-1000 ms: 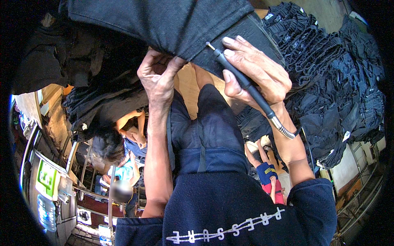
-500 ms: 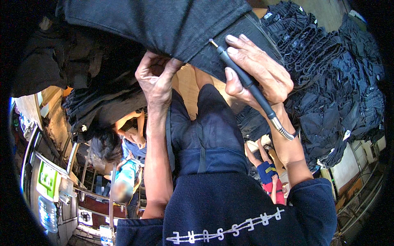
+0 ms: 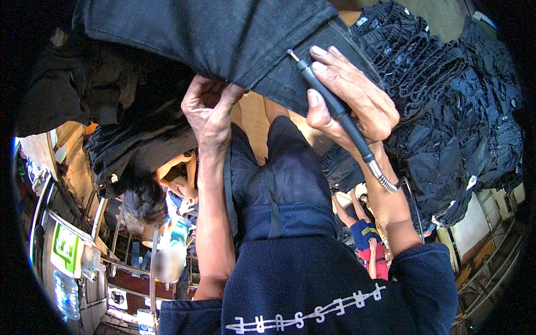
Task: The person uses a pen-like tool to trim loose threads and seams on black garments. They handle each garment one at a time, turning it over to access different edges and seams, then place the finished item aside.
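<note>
Left hand (image 3: pixel 210 120): pinching black cloth (image 3: pixel 190 42) at its edge
Right hand (image 3: pixel 360 103): wrapped around pen tool (image 3: pixel 334 103)
Cloth handling: likely soft, light; best held by edge beside left thumb

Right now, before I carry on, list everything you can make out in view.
Stiff woven garment piece: one, blue-black, top centre
Slim pen-shaped tool with metal tip: one, black and silver, right of centre
Heap of crumpled garments: one, blue-black, right; pieces uncountable
Draped cloth: count unclear, black, left
Flat rectangular item: one, green and white, lower left
Clear plastic bottle: one, bluish, lower left
Person in a red top: one, lower right
Person in a light blue top: one, lower left
Dark-haired person: one, left
Own short-sleeved shirt: one, navy, bottom centre
Own trousers: one pair, dark, centre
Left hand: one, bare, pinching the garment's lower edge
Right hand: one, bare, holding the tool
</note>
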`<action>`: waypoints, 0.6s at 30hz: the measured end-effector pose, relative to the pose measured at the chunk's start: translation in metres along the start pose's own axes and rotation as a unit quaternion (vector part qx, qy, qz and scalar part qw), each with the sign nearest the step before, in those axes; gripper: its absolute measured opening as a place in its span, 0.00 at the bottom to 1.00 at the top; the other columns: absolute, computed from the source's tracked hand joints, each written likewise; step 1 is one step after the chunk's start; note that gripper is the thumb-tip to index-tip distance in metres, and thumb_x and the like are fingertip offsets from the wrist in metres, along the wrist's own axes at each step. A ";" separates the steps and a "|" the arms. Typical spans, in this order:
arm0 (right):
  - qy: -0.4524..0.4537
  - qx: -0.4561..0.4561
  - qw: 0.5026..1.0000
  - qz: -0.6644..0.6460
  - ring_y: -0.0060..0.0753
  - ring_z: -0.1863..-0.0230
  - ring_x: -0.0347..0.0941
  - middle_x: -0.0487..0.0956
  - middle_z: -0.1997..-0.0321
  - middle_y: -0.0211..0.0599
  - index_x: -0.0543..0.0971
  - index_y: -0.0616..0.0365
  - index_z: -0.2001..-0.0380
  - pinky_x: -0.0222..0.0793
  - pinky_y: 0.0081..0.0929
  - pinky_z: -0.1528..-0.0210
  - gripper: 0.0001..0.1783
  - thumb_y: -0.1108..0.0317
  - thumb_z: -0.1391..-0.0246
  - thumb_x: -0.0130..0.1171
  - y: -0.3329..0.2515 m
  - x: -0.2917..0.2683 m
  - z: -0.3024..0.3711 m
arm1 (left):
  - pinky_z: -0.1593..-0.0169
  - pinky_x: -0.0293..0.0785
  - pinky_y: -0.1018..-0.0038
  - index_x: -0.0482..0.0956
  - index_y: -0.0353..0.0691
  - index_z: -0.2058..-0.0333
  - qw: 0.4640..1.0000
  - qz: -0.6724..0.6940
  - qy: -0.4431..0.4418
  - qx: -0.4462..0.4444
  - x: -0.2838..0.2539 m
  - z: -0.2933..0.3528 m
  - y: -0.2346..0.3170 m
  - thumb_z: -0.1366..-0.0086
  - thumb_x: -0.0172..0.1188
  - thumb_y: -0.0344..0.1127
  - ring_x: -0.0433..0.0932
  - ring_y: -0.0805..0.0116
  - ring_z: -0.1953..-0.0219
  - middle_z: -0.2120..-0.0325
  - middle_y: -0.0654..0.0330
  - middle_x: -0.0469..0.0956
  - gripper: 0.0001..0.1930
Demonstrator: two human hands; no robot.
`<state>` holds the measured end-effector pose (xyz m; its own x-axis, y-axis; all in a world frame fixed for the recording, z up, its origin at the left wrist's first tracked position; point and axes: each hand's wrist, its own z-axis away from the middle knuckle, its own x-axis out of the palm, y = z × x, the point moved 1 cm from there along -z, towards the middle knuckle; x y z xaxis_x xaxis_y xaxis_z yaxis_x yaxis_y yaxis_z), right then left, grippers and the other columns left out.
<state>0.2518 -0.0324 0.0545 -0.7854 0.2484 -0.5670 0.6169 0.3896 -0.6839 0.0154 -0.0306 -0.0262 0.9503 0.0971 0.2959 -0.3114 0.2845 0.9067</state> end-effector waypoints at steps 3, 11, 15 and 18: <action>0.003 0.004 1.000 0.007 0.52 0.52 0.90 0.90 0.60 0.47 0.88 0.65 0.60 0.86 0.50 0.42 0.14 0.75 0.51 0.75 0.000 0.000 0.001 | 0.50 0.84 0.70 0.83 0.33 0.56 1.000 -0.002 -0.011 0.003 -0.001 0.000 0.001 0.38 0.75 0.21 0.87 0.69 0.58 0.60 0.56 0.88 0.13; 0.012 0.010 1.000 0.020 0.52 0.52 0.90 0.90 0.61 0.49 0.88 0.66 0.59 0.86 0.50 0.42 0.15 0.75 0.52 0.73 0.000 0.001 -0.001 | 0.50 0.85 0.68 0.83 0.31 0.55 1.000 -0.007 -0.001 -0.004 -0.002 0.000 0.003 0.37 0.74 0.20 0.87 0.67 0.57 0.58 0.54 0.88 0.13; 0.013 0.014 0.999 0.029 0.52 0.53 0.90 0.90 0.61 0.50 0.87 0.67 0.59 0.86 0.50 0.43 0.15 0.75 0.52 0.73 0.002 0.000 -0.002 | 0.49 0.85 0.67 0.83 0.31 0.54 1.000 -0.003 -0.008 -0.008 -0.001 -0.001 0.003 0.37 0.74 0.20 0.87 0.66 0.57 0.58 0.55 0.88 0.14; 0.027 0.013 0.999 0.032 0.52 0.53 0.90 0.90 0.62 0.51 0.88 0.67 0.59 0.86 0.49 0.42 0.15 0.75 0.52 0.73 0.000 0.004 -0.004 | 0.48 0.85 0.67 0.83 0.31 0.53 1.000 0.002 -0.011 -0.012 -0.005 -0.002 0.005 0.37 0.74 0.20 0.87 0.66 0.57 0.58 0.55 0.88 0.14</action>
<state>0.2490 -0.0279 0.0539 -0.7460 0.3190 -0.5845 0.6659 0.3486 -0.6596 0.0096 -0.0282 -0.0239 0.9488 0.0769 0.3063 -0.3148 0.3062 0.8984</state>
